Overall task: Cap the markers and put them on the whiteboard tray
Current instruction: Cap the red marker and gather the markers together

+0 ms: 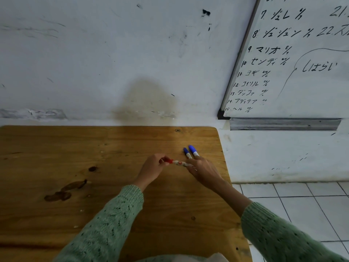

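A wooden table (75, 157) fills the lower left and centre of the frame, its rounded far corner at centre right; dark stains (64, 190) mark its left part and a small knot (93, 168) lies near its middle. Behind it, a scuffed white wall (94, 53) spans the upper frame, with a brownish patch (147, 101) at centre, peeling paint (37, 113) at left, and a black smudge (206, 13) near the top. White floor tiles (302, 205) occupy the lower right.
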